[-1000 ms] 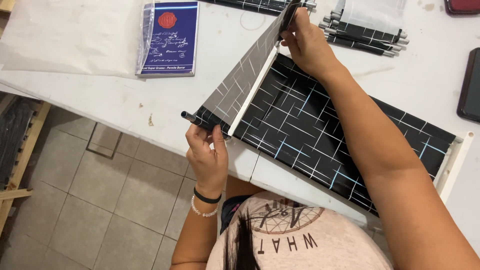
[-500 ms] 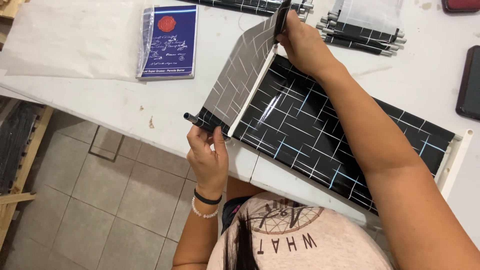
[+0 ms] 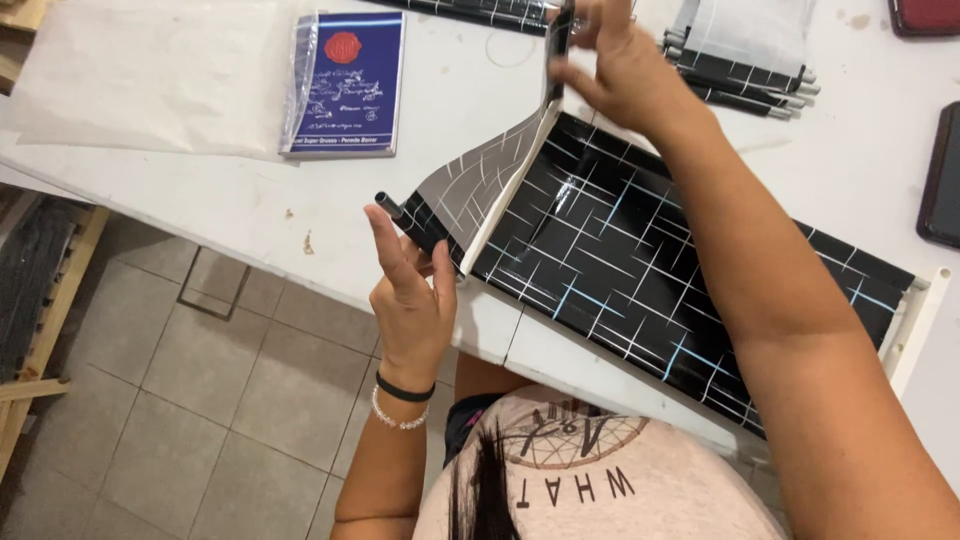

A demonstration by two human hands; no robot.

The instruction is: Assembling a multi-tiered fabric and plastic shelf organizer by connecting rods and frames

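A long sheet of glossy black paper (image 3: 640,270) with thin white and blue lines lies across the white table (image 3: 240,200). Its left end is folded up around a thin black rod (image 3: 405,218), forming a raised flap (image 3: 478,180). My left hand (image 3: 412,292) pinches the near end of the rod at the table's front edge. My right hand (image 3: 618,62) grips the far end of the rod and flap, lifted above the table.
A blue packet in clear wrap (image 3: 345,85) and a sheet of translucent white paper (image 3: 150,75) lie at the left. Several black patterned rolls (image 3: 745,75) sit behind my right hand. Dark red-edged pads (image 3: 943,180) rest at the right edge. Tiled floor (image 3: 200,400) lies below.
The flap has been turned more upright and curled tighter around the rod. My right hand has lifted its end higher; my left hand has stayed at the near end.
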